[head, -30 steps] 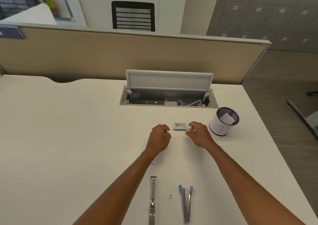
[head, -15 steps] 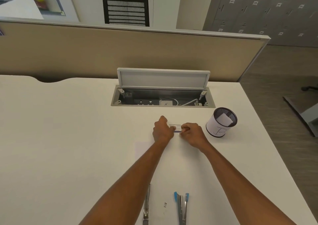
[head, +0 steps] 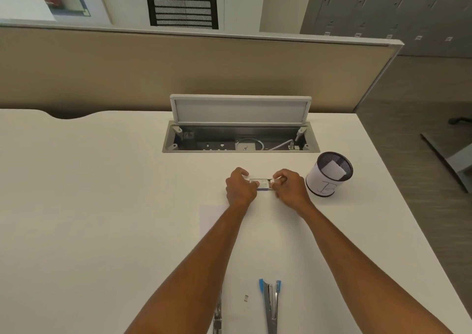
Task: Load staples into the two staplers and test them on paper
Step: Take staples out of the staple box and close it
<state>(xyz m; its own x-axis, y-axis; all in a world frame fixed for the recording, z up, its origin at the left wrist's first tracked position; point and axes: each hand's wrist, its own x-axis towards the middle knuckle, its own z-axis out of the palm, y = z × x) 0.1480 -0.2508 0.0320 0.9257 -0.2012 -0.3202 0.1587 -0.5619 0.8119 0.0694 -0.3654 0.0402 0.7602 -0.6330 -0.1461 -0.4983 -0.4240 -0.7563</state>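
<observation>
The step in hand is opening the staple box, which lies just left of the mesh cup. The left hand grips the end farther from the cup, fingers curled; the right hand pinches the end nearer it. Next, I judge, a strip must be drawn out for the blue stapler and the silver stapler, well apart from the cup, toward the person. One second ago the hands were only beside the box.

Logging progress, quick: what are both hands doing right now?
Left hand: grips the staple box.
Right hand: pinches the box's right end.
</observation>
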